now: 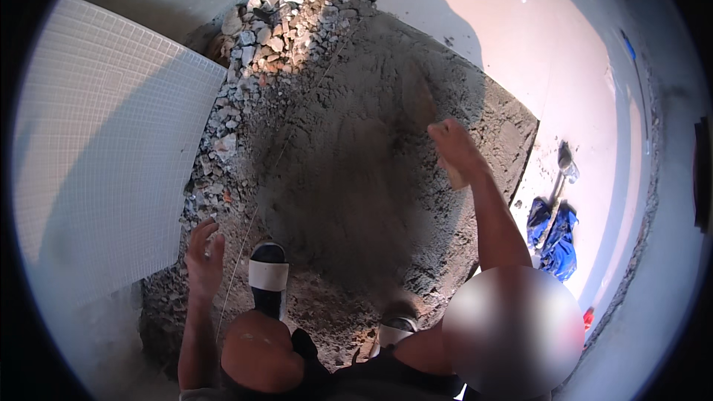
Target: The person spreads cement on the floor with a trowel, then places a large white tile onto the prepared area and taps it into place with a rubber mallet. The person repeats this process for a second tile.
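My right hand point(454, 147) is closed round a narrow tan strip that looks like wood point(454, 176). One end shows below my fist; the far end is blurred over the wet mortar. This grey mortar bed point(319, 171) spreads in front of my feet, its surface rough and ridged. Held in the air to the left, my left hand point(205, 256) has its fingers loosely bent and apart, with nothing in it. Beneath it lies broken rubble. A thin string point(249, 241) runs along the left side of the mortar, close to my sandalled foot point(268, 276).
Large tiles with gridded backs point(126, 126) stand at the left. Rubble point(271, 41) lines the mortar's left edge. Pale laid tiles point(512, 37) border it on the right, bearing a mallet-like tool point(567, 163) and blue plastic point(558, 249). A blurred round patch covers the lower right.
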The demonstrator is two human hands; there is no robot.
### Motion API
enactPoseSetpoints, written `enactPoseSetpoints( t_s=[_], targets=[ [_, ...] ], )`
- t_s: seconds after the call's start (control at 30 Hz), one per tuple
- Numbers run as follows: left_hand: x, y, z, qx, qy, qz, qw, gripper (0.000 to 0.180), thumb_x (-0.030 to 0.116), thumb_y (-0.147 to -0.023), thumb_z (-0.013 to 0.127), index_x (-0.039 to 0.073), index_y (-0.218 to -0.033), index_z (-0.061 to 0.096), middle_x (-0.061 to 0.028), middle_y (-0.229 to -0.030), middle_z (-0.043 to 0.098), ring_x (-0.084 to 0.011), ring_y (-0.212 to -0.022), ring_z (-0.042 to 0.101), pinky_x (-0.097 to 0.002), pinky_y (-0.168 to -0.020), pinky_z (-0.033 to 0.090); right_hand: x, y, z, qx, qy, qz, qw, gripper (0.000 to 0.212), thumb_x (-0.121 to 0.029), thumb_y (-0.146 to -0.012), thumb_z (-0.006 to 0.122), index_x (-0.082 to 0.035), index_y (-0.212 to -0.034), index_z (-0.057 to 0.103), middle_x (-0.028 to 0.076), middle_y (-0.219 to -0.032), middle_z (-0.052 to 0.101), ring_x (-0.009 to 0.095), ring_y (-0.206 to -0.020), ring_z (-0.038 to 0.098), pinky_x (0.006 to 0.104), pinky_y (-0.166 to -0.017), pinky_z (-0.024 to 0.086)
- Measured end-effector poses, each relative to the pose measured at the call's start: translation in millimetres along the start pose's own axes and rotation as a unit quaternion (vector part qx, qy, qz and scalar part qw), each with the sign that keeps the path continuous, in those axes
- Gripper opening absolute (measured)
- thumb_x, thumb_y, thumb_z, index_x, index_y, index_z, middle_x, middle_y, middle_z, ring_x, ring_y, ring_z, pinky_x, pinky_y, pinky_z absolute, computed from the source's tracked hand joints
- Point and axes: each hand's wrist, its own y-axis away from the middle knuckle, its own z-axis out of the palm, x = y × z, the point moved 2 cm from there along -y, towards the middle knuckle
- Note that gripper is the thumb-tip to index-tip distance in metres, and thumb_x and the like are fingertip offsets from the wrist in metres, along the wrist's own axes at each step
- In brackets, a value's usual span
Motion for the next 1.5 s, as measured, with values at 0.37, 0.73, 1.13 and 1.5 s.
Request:
enactPoseSetpoints(
  t_s=[0.37,0.73,1.13,1.5],
  targets=[
    [-78,-180,87,0.041,0.056,0.114,0.991,0.033,0.020,-0.094,0.055,-0.003,-0.117,0.056,-0.0207,-0.129,0.049,-0.0357,-0.124,0.045,-0.0451,-0.102,0.034,-150,-105,66,0.019,0.279,-0.039,0.959,0.033,-0.030,-0.094,0.046,0.000,-0.106,0.054,0.010,-0.078,0.054,0.016,-0.066,0.059,0.0319,-0.062,0.051],
    [-28,-329,119,0.162,-0.113,0.338,0.920,0.034,0.021,-0.089,0.060,0.007,-0.120,0.055,-0.0164,-0.132,0.047,-0.0387,-0.130,0.036,-0.0529,-0.105,0.028,-146,-100,66,0.017,0.126,-0.085,0.988,0.042,-0.038,-0.096,0.046,0.001,-0.107,0.055,0.010,-0.080,0.057,0.019,-0.061,0.056,0.0344,-0.062,0.052],
    [-16,-378,176,0.131,-0.239,0.304,0.913,0.051,0.044,-0.096,0.043,0.008,-0.131,0.047,-0.0128,-0.142,0.039,-0.0311,-0.137,0.029,-0.0519,-0.112,0.019,-75,46,74,0.161,0.278,0.036,0.946,0.031,-0.035,-0.094,0.047,-0.006,-0.087,0.053,0.008,-0.067,0.057,0.021,-0.059,0.060,0.0391,-0.057,0.051],
    [-15,-380,181,0.118,-0.289,0.275,0.909,0.055,0.049,-0.096,0.038,0.009,-0.133,0.045,-0.0091,-0.146,0.035,-0.0282,-0.140,0.023,-0.0502,-0.113,0.015,-130,-117,0,0.221,0.457,-0.011,0.862,0.032,-0.032,-0.094,0.051,-0.006,-0.111,0.058,0.011,-0.103,0.058,0.022,-0.085,0.065,0.0376,-0.075,0.056]
  ],
)
